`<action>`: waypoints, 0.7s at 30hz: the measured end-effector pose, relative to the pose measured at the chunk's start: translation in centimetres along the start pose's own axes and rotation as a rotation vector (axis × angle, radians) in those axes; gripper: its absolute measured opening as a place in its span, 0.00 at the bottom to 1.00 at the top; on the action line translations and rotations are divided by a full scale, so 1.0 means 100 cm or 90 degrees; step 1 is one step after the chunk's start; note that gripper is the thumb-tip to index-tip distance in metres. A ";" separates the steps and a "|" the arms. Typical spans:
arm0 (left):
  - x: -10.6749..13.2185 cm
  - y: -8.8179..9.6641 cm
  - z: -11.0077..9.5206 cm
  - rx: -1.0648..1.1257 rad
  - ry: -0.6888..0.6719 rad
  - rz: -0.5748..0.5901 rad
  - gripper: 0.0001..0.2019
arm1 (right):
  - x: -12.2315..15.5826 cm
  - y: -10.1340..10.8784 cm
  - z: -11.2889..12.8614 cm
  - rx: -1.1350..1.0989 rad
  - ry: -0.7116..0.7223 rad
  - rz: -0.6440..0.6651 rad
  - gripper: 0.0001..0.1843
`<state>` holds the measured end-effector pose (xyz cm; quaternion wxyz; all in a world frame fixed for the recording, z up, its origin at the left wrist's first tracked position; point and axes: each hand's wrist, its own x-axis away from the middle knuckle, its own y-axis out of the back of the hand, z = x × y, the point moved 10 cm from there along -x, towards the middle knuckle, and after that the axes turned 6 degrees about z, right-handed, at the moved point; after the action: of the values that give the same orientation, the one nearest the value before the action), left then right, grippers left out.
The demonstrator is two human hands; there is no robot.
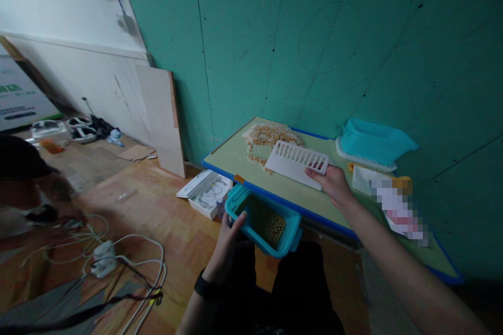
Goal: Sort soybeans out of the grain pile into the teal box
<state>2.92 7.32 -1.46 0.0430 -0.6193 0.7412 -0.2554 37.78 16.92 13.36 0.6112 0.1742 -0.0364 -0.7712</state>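
Note:
My left hand grips a turquoise plastic container by its left side, below the front edge of the table. Inside it are small dark green beans and larger yellowish beans. My right hand holds a flat white plastic scraper with a row of slots along its upper edge, tilted just above the tabletop. Beyond the scraper, a pile of yellowish beans and paler small grains is spread on the pale green table.
At the table's right stand a turquoise bin on a white lid and a blurred packet. A green wall rises behind. Below lies an open white box. At left are cables, a power strip and another person.

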 end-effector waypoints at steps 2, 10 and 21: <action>0.000 -0.001 0.000 0.001 0.000 0.000 0.41 | 0.001 -0.001 0.000 -0.004 -0.003 0.004 0.33; -0.001 0.001 0.002 -0.018 0.011 0.002 0.41 | 0.008 -0.010 0.015 -0.026 -0.008 0.036 0.32; 0.001 0.001 -0.001 -0.011 0.000 -0.009 0.40 | 0.009 -0.005 0.012 -0.035 -0.022 0.011 0.35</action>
<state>2.75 7.31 -1.45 0.0361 -0.6250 0.7389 -0.2493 36.75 15.96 14.19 0.6218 0.1438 -0.0269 -0.7694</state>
